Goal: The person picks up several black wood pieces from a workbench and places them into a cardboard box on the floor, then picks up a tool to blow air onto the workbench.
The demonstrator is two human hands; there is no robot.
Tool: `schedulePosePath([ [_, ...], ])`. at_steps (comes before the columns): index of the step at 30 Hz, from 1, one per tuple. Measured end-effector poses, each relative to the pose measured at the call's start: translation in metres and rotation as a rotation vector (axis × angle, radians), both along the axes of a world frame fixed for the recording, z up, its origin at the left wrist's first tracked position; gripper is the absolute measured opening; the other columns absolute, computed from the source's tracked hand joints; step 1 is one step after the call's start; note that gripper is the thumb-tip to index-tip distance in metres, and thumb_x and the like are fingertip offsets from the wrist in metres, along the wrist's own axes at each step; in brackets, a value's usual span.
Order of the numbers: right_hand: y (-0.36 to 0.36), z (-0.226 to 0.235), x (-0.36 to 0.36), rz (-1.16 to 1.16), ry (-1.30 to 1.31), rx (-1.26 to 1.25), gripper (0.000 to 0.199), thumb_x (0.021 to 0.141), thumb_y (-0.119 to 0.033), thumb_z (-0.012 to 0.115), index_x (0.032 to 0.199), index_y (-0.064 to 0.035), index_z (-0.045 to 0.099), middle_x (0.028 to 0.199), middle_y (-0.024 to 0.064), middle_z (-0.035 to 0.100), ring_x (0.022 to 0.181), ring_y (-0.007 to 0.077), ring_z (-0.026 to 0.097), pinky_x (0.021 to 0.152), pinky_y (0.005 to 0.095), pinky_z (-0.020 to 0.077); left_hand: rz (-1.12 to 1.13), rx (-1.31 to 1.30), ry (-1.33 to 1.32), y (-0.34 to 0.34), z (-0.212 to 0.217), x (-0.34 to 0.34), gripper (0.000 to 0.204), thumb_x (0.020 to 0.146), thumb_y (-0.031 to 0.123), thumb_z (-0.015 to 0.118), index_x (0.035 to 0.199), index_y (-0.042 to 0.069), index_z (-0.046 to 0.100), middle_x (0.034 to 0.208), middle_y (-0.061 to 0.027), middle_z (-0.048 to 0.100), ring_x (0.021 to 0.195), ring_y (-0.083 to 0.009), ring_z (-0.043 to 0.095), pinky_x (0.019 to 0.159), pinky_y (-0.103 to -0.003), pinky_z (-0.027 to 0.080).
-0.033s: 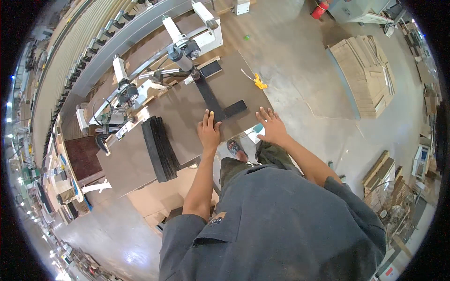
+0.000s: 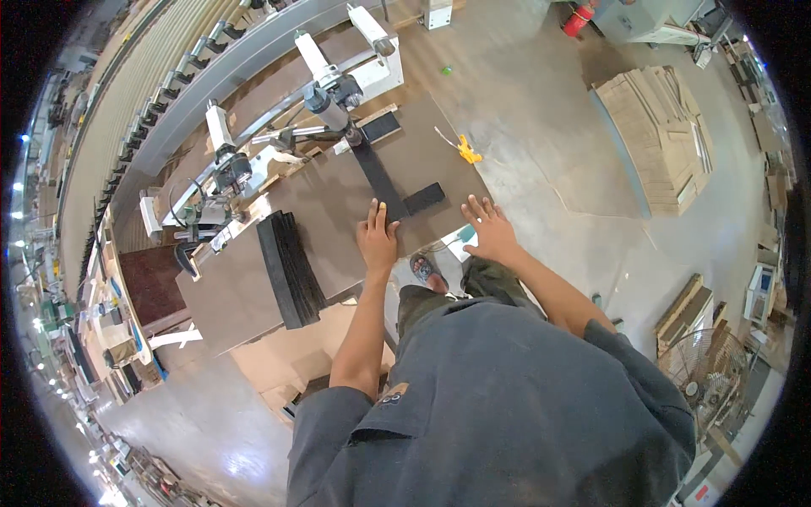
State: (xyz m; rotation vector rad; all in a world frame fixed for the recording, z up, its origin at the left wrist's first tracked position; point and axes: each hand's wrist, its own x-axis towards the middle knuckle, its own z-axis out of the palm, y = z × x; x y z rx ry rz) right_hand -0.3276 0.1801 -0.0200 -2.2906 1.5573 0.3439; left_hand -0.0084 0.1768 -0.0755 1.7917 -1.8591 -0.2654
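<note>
My left hand (image 2: 377,241) lies palm down at the near edge of a brown work board (image 2: 338,211). Its fingers are stretched out, and the fingertips touch the near end of a long black strip (image 2: 377,176). The strip's far end is beneath the grey cylindrical tool head (image 2: 326,106) of a machine. Beside its near end lies a short black piece (image 2: 424,198). My right hand (image 2: 493,234), fingers spread, is by the board's right corner and holds nothing. Left of my left hand, a stack of black strips (image 2: 289,270) rests on the board.
Machine arms with a second tool unit (image 2: 228,169) line the board's far side. A yellow object (image 2: 468,149) with a cord is at the right edge. Stacked wooden panels (image 2: 655,139) stand on the floor at right, with a fan (image 2: 703,372) nearer me.
</note>
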Motion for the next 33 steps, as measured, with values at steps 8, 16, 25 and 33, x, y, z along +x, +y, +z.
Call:
schedulePosePath([
  [8, 0.000, -0.007, 0.003, -0.018, -0.026, -0.018, 0.111, 0.081, -0.058, 0.079, 0.173, -0.0182, 0.031, 0.181, 0.0148, 0.021, 0.164, 0.0424, 0.027, 0.133, 0.0534, 0.0251, 0.012, -0.020, -0.053, 0.001, -0.007, 0.003, 0.058, 0.096, 0.029, 0.078, 0.149, 0.012, 0.062, 0.160, -0.0035, 0.059, 0.110, -0.0352, 0.061, 0.101, -0.047, 0.049],
  [16, 0.001, -0.008, 0.004, -0.034, -0.009, -0.023, 0.107, 0.085, -0.065, 0.076, 0.172, -0.0198, 0.033, 0.182, 0.0119, 0.020, 0.164, 0.0412, 0.028, 0.132, 0.0561, 0.0265, -0.041, 0.054, 0.008, -0.005, 0.020, 0.008, 0.051, 0.100, 0.028, 0.074, 0.147, 0.010, 0.062, 0.157, -0.0094, 0.059, 0.123, -0.0400, 0.060, 0.108, -0.051, 0.048],
  [25, -0.001, 0.000, 0.011, -0.066, 0.007, 0.017, 0.107, 0.086, -0.061, 0.077, 0.174, -0.0226, 0.029, 0.183, 0.0091, 0.017, 0.166, 0.0387, 0.023, 0.134, 0.0550, 0.0220, -0.773, -0.044, -0.697, -0.121, 0.064, 0.067, 0.058, 0.097, 0.007, 0.058, 0.154, 0.021, 0.056, 0.161, -0.0051, 0.054, 0.152, -0.0285, 0.048, 0.125, -0.043, 0.043],
  [33, 0.002, -0.003, 0.008, -0.082, -0.035, -0.020, 0.103, 0.087, -0.058, 0.077, 0.173, -0.0225, 0.033, 0.183, 0.0085, 0.019, 0.165, 0.0387, 0.025, 0.134, 0.0559, 0.0233, -1.012, 0.008, -0.741, -0.184, 0.064, 0.063, 0.042, 0.096, 0.014, 0.063, 0.138, 0.014, 0.063, 0.150, -0.0039, 0.061, 0.148, -0.0254, 0.052, 0.123, -0.037, 0.045],
])
